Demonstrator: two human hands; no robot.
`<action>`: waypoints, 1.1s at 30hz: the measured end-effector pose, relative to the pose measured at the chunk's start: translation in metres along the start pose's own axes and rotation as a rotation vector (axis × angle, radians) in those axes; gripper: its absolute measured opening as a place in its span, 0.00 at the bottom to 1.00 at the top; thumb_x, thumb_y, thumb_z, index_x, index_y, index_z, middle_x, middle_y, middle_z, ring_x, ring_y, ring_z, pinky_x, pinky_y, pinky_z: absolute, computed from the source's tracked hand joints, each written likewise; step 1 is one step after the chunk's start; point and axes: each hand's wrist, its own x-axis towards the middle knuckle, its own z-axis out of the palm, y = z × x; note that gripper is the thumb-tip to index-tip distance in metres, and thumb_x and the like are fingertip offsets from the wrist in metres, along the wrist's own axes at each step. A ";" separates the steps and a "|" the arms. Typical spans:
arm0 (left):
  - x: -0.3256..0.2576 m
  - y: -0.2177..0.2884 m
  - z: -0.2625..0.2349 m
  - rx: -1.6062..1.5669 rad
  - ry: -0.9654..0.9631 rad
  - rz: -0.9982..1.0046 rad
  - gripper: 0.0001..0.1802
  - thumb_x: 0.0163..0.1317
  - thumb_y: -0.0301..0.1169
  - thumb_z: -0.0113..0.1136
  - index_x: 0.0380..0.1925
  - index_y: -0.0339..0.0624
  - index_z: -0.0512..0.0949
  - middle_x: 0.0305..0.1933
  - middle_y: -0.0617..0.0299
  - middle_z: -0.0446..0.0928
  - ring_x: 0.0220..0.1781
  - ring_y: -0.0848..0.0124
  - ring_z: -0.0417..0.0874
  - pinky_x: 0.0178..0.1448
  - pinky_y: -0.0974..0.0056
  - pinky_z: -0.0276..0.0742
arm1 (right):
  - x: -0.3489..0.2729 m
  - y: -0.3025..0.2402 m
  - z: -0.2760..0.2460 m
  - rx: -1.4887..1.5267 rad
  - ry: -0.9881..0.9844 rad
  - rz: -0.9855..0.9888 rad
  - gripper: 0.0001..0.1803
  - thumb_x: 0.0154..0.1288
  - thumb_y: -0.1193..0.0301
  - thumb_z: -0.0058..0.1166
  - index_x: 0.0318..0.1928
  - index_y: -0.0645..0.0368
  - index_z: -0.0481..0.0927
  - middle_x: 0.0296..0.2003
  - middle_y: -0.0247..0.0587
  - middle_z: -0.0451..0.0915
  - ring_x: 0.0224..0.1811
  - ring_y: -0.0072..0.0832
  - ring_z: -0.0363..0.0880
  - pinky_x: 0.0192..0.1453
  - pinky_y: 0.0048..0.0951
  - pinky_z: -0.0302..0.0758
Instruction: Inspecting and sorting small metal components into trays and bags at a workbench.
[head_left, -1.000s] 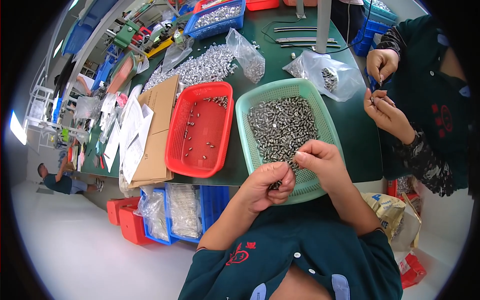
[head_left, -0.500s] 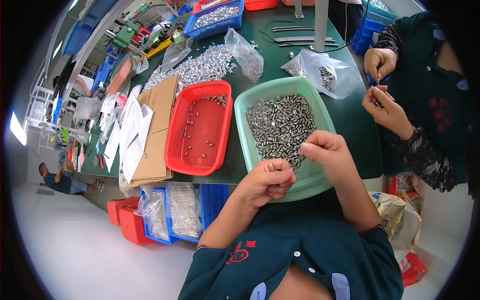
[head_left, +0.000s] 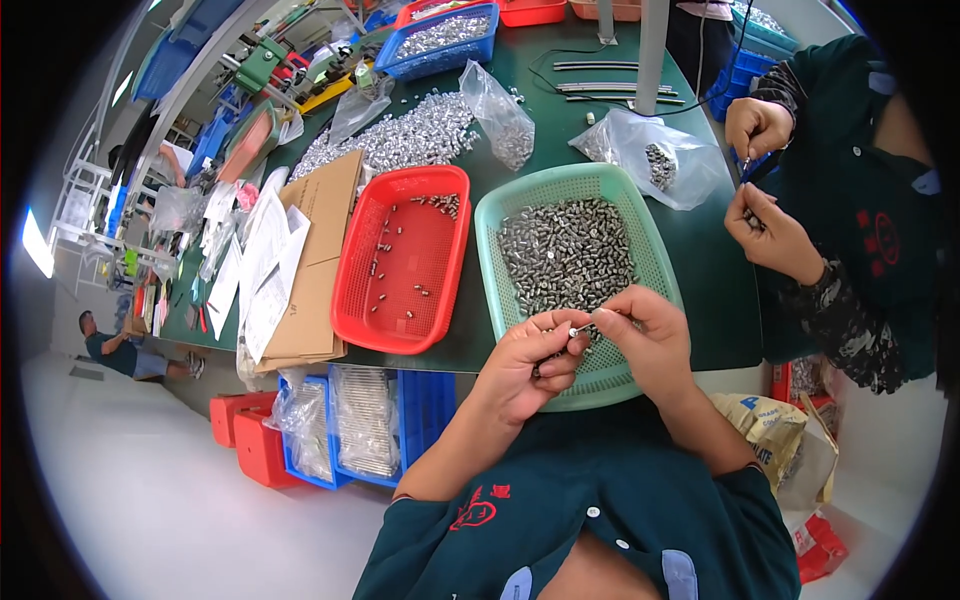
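My left hand is closed on a small metal fitting, its light round end showing at the fingertips. More dark metal pieces show in the curl of its fingers. Just to the right, my right hand pinches a thin piece that reaches to the fitting; its exact kind is too small to tell. Both hands are over the near part of a pale green basket, which holds a heap of small cylindrical metal fittings.
Left of the green basket stands a red basket with scattered fittings. Cardboard and papers lie beyond it. Silvery parts and plastic bags cover the far table. At right, a co-worker's hands handle a small part.
My hands have come together, and the left has turned to show the fitting at its fingertips. The right now brings a thin piece to it. The co-worker's hands have moved slightly apart.
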 end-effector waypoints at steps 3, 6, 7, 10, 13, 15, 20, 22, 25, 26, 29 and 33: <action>-0.001 0.001 0.000 0.020 0.025 0.026 0.10 0.65 0.27 0.51 0.43 0.36 0.75 0.30 0.62 0.72 0.18 0.85 0.59 0.19 0.80 0.53 | 0.002 -0.012 0.000 -0.217 -0.041 -0.074 0.05 0.58 0.77 0.58 0.28 0.64 0.76 0.23 0.30 0.73 0.28 0.15 0.69 0.31 0.19 0.66; -0.002 -0.001 0.004 0.170 0.105 0.110 0.09 0.64 0.27 0.53 0.42 0.36 0.75 0.29 0.61 0.73 0.17 0.85 0.60 0.19 0.80 0.53 | 0.009 -0.019 -0.005 -0.527 -0.112 -0.422 0.05 0.55 0.76 0.60 0.26 0.63 0.78 0.22 0.36 0.75 0.25 0.24 0.72 0.29 0.24 0.67; -0.003 -0.001 0.006 0.169 0.106 0.110 0.09 0.64 0.27 0.53 0.42 0.36 0.75 0.29 0.61 0.73 0.17 0.85 0.60 0.19 0.80 0.53 | 0.009 -0.022 -0.004 -0.526 -0.114 -0.422 0.05 0.55 0.76 0.60 0.26 0.63 0.78 0.22 0.36 0.75 0.25 0.24 0.72 0.29 0.24 0.67; -0.003 -0.001 0.009 0.150 0.106 0.132 0.07 0.63 0.26 0.55 0.40 0.36 0.75 0.28 0.61 0.74 0.17 0.85 0.61 0.18 0.79 0.53 | 0.006 -0.021 0.001 -0.542 -0.097 -0.469 0.05 0.55 0.76 0.60 0.26 0.63 0.78 0.21 0.34 0.76 0.25 0.26 0.73 0.29 0.26 0.68; 0.000 -0.002 0.010 0.142 0.102 0.109 0.06 0.62 0.27 0.56 0.38 0.37 0.74 0.27 0.60 0.74 0.16 0.84 0.61 0.18 0.79 0.53 | 0.000 -0.005 0.005 -0.208 -0.047 -0.122 0.05 0.56 0.76 0.60 0.26 0.63 0.78 0.21 0.35 0.76 0.25 0.26 0.74 0.29 0.26 0.68; 0.000 -0.003 0.011 0.156 0.144 0.121 0.05 0.62 0.27 0.56 0.36 0.39 0.73 0.26 0.60 0.74 0.16 0.84 0.60 0.18 0.79 0.52 | -0.002 -0.004 0.008 -0.199 -0.044 -0.136 0.06 0.58 0.76 0.58 0.26 0.63 0.78 0.21 0.34 0.77 0.25 0.22 0.74 0.29 0.24 0.68; 0.001 -0.004 0.012 0.262 0.214 0.165 0.07 0.62 0.28 0.58 0.36 0.40 0.71 0.26 0.61 0.74 0.16 0.84 0.60 0.18 0.78 0.51 | -0.001 0.002 0.001 0.049 -0.045 0.129 0.06 0.61 0.76 0.56 0.28 0.64 0.77 0.21 0.27 0.74 0.25 0.13 0.68 0.28 0.18 0.65; 0.003 -0.004 0.010 0.309 0.256 0.180 0.08 0.61 0.29 0.58 0.36 0.40 0.70 0.25 0.62 0.74 0.16 0.84 0.59 0.18 0.78 0.51 | 0.001 0.004 -0.004 -0.024 -0.032 0.130 0.06 0.62 0.75 0.56 0.29 0.64 0.77 0.21 0.25 0.72 0.25 0.11 0.66 0.29 0.16 0.64; 0.007 -0.002 0.009 0.340 0.296 0.187 0.09 0.62 0.31 0.58 0.35 0.40 0.70 0.22 0.66 0.70 0.15 0.84 0.58 0.18 0.78 0.50 | 0.002 0.002 -0.008 0.055 0.074 0.133 0.06 0.62 0.75 0.56 0.29 0.63 0.76 0.22 0.23 0.71 0.26 0.10 0.64 0.29 0.14 0.63; 0.007 -0.002 0.009 0.369 0.294 0.185 0.10 0.64 0.35 0.54 0.37 0.39 0.71 0.22 0.67 0.69 0.15 0.84 0.58 0.18 0.77 0.50 | 0.001 0.002 -0.007 0.056 0.076 0.135 0.06 0.62 0.75 0.56 0.29 0.63 0.76 0.22 0.23 0.71 0.26 0.10 0.64 0.29 0.14 0.63; 0.008 0.003 0.012 0.307 0.255 0.132 0.17 0.69 0.42 0.46 0.41 0.38 0.72 0.22 0.67 0.66 0.16 0.83 0.57 0.18 0.77 0.50 | 0.000 0.001 -0.005 0.075 0.100 0.122 0.06 0.62 0.75 0.56 0.30 0.63 0.77 0.23 0.24 0.72 0.26 0.10 0.65 0.29 0.14 0.63; 0.007 0.005 0.017 0.189 0.198 0.042 0.21 0.70 0.40 0.36 0.47 0.35 0.71 0.26 0.63 0.68 0.17 0.82 0.57 0.19 0.77 0.52 | -0.001 0.004 -0.005 0.067 0.056 0.120 0.06 0.62 0.75 0.56 0.30 0.64 0.77 0.23 0.25 0.72 0.26 0.10 0.65 0.30 0.15 0.63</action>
